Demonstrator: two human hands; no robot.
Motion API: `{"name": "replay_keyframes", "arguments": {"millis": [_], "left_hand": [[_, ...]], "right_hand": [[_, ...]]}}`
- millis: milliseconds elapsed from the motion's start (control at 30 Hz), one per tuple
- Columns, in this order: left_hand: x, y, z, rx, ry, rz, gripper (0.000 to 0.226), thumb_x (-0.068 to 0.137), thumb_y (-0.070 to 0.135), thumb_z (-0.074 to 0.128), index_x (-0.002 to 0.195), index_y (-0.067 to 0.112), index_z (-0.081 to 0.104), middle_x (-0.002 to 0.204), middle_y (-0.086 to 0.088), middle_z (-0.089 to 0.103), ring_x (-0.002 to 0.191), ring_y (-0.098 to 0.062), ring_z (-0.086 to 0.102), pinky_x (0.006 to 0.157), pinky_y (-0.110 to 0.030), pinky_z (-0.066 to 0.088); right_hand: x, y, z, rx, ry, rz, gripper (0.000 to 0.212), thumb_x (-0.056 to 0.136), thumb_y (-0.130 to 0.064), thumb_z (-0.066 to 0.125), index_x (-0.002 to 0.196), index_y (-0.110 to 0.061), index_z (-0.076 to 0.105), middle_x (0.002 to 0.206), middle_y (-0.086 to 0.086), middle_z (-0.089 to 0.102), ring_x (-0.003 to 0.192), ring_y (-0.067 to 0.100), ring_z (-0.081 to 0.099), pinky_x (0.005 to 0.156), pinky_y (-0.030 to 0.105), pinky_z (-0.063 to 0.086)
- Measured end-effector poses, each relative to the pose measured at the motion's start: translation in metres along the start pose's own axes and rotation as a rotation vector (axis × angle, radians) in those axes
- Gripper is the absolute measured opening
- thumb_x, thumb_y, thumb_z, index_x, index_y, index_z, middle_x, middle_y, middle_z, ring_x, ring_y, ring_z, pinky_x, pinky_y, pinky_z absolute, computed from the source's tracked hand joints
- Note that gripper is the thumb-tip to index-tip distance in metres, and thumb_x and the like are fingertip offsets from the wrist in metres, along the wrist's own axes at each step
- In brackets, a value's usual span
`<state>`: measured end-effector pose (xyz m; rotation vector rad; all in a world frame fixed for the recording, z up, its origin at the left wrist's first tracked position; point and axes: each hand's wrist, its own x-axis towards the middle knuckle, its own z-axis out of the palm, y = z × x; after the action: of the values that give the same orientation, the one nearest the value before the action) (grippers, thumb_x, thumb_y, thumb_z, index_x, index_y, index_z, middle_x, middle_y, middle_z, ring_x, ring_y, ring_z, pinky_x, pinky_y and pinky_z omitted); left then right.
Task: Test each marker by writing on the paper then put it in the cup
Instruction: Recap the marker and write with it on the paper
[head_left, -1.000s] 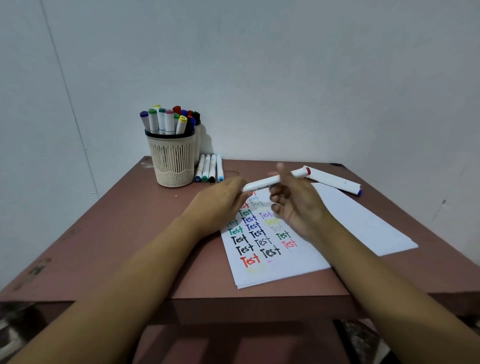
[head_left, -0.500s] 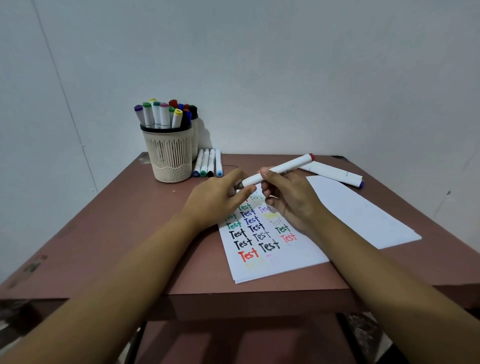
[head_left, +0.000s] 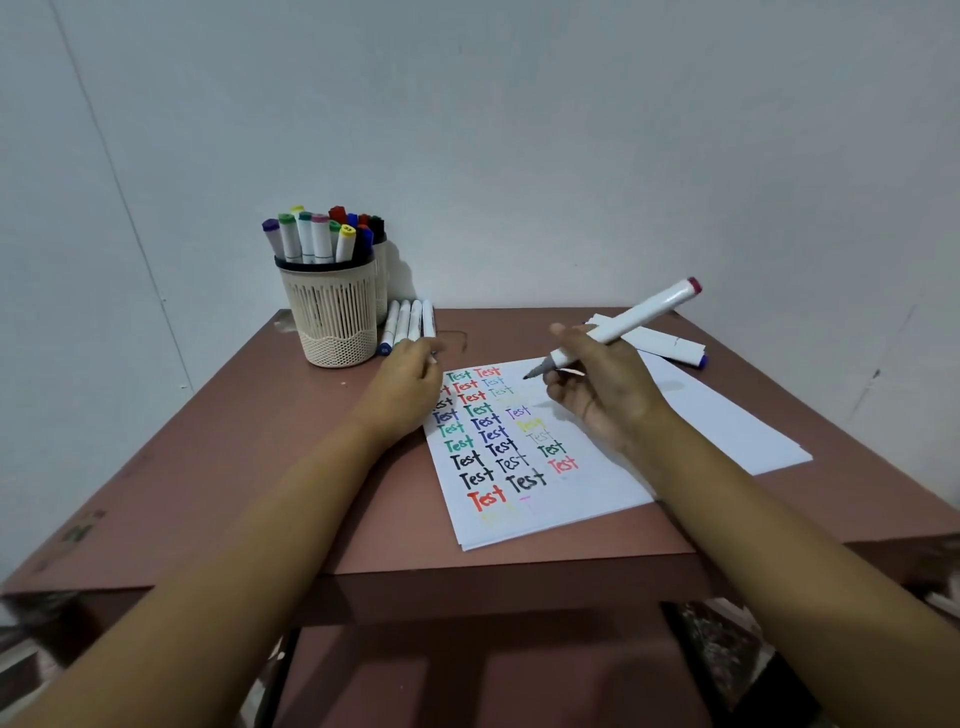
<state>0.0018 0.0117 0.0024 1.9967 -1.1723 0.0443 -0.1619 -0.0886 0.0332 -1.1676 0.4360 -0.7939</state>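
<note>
Left hand: bare; back of hand toward camera, knuckles rounded.
Right hand: bare; back and thumb side in view.
Left forearm: bare from wrist to lower frame edge, looms wider near the lens.
Right forearm: bare from wrist to lower frame edge.
Clothing: cannot tell; upper arms lie outside the frame.

Right hand grips an uncapped marker, tip over the paper; left hand rests on its edge.
</note>
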Motion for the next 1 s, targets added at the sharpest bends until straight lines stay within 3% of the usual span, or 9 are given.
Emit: {"name": "replay_keyframes", "arguments": {"millis": [200,300,433,767,1000], "left_hand": [[-0.002,0.001,-0.001,0.046,-0.07,-0.036,0.04,0.094,0.007,0.037,0.132,0.01,0.047,0.133,-0.011,0.051,0.123,-0.021,0.045,0.09,-0.02,0.03],[-0.003,0.002,-0.004,0.045,-0.069,-0.041,0.04,0.093,0.006,0.04,0.133,0.011,0.046,0.137,-0.01,0.048,0.126,-0.021,0.043,0.092,-0.021,0.031],[-0.005,0.004,-0.006,0.055,-0.081,-0.05,0.043,0.091,0.006,0.046,0.134,0.011,0.046,0.137,-0.009,0.048,0.126,-0.02,0.043,0.092,-0.019,0.03],[-0.003,0.002,-0.005,0.051,-0.076,-0.064,0.039,0.09,0.008,0.05,0.128,0.012,0.051,0.133,-0.006,0.053,0.121,-0.017,0.046,0.084,-0.012,0.028],[-0.003,0.002,-0.005,0.078,-0.071,-0.058,0.037,0.09,0.01,0.051,0.127,0.013,0.052,0.133,-0.006,0.053,0.121,-0.018,0.047,0.083,-0.012,0.028]], "right_hand": [[-0.041,-0.007,-0.01,-0.439,-0.078,-0.16,0.033,0.086,-0.013,0.067,0.063,-0.01,0.044,0.046,0.002,0.041,0.04,0.013,0.039,0.041,0.02,0.033],[-0.056,0.003,-0.022,-0.452,-0.006,-0.146,0.035,0.084,-0.005,0.067,0.061,-0.009,0.042,0.047,0.008,0.037,0.04,0.016,0.033,0.04,0.021,0.026],[-0.057,0.01,-0.027,-0.484,0.102,-0.116,0.032,0.079,0.006,0.058,0.057,-0.01,0.041,0.044,0.004,0.035,0.042,0.017,0.029,0.043,0.021,0.022],[-0.059,0.012,-0.024,-0.6,0.066,-0.13,0.032,0.077,0.003,0.059,0.058,-0.01,0.037,0.042,0.006,0.049,0.039,0.018,0.042,0.038,0.02,0.031],[-0.057,0.015,-0.026,-0.663,0.131,-0.188,0.038,0.075,0.002,0.06,0.059,-0.015,0.03,0.059,0.011,0.03,0.053,0.02,0.031,0.05,0.027,0.025]]}}
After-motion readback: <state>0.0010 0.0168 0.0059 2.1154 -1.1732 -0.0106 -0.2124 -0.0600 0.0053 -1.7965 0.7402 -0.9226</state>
